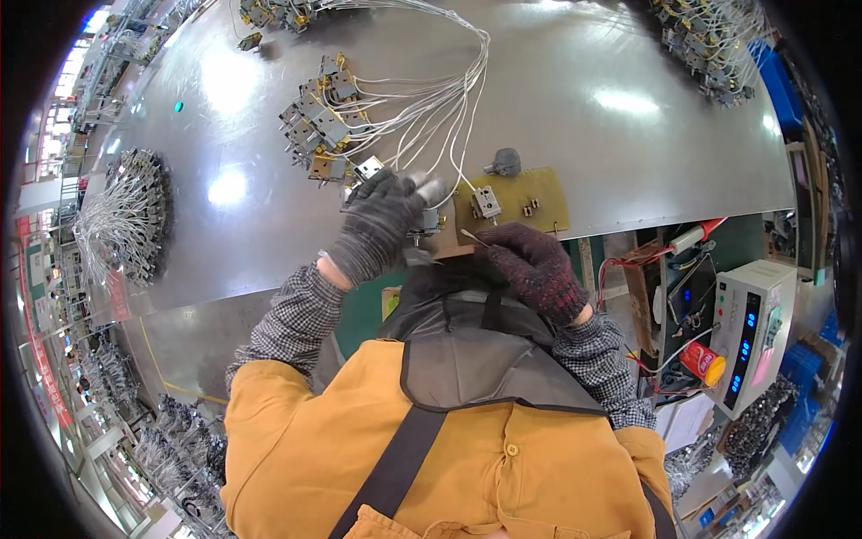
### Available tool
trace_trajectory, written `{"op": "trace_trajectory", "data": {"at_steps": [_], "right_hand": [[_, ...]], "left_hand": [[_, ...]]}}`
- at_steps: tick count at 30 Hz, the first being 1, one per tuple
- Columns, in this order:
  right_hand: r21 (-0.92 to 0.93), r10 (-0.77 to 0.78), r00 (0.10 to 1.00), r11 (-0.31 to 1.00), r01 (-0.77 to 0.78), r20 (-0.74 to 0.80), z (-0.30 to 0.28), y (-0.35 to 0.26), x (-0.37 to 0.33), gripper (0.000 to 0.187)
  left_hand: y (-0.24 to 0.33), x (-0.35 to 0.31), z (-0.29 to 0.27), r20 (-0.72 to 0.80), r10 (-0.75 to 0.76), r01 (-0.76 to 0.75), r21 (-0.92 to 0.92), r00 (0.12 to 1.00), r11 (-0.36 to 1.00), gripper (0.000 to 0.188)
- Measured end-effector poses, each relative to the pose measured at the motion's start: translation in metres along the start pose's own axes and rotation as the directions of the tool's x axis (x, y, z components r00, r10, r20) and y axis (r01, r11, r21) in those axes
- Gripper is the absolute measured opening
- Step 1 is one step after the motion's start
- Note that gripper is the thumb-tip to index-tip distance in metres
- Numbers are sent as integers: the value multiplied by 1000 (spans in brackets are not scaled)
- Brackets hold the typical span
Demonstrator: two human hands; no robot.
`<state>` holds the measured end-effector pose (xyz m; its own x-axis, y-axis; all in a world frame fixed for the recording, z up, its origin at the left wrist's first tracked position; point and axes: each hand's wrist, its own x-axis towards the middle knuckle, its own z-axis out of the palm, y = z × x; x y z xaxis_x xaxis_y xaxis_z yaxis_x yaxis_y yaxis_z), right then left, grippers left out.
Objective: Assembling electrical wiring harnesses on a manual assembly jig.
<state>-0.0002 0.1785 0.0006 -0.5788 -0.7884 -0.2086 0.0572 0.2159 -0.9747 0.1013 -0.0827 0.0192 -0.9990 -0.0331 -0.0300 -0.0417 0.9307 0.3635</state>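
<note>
My left hand (382, 225), in a grey glove, reaches over small metal connector parts at the table's near side; its fingertips are partly blurred and hide what they touch. A metal-cased part (368, 168) lies by its fingers, and another metal part (424, 225) sits beside its thumb side. My right hand (534, 265), in a dark maroon glove, is closed on a thin cotton swab (473, 237) pointing left. Just beyond the swab, a silver connector block (486, 203) with a white cable stands on a yellowish board (543, 193), with small brass-coloured pieces (531, 207) to its right.
A cluster of cabled connectors (319, 117) lies further back, with more bundles at the left (135, 216) and far right (705, 49). A grey lump (505, 162) rests behind the board. To my right stand a power supply (754, 332) and a red jar (702, 363).
</note>
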Motion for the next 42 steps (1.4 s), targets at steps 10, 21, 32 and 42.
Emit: {"op": "trace_trajectory", "data": {"at_steps": [10, 21, 32, 42], "right_hand": [[-180, -136, 973, 978, 103, -186, -11, 10, 19, 34], [-322, -102, 971, 946, 29, -215, -34, 12, 33, 34], [-260, -106, 971, 964, 47, -217, -23, 6, 17, 29], [-594, -302, 944, 787, 171, -129, -21, -25, 3, 21]], "left_hand": [[-3, 8, 9, 225, 94, 102, -725, 970, 681, 65], [-2, 41, 19, 9, 135, -122, -376, 991, 919, 46], [16, 52, 10, 165, 297, -275, -143, 940, 951, 40], [34, 48, 55, -68, 108, -116, -135, 992, 984, 65]]}}
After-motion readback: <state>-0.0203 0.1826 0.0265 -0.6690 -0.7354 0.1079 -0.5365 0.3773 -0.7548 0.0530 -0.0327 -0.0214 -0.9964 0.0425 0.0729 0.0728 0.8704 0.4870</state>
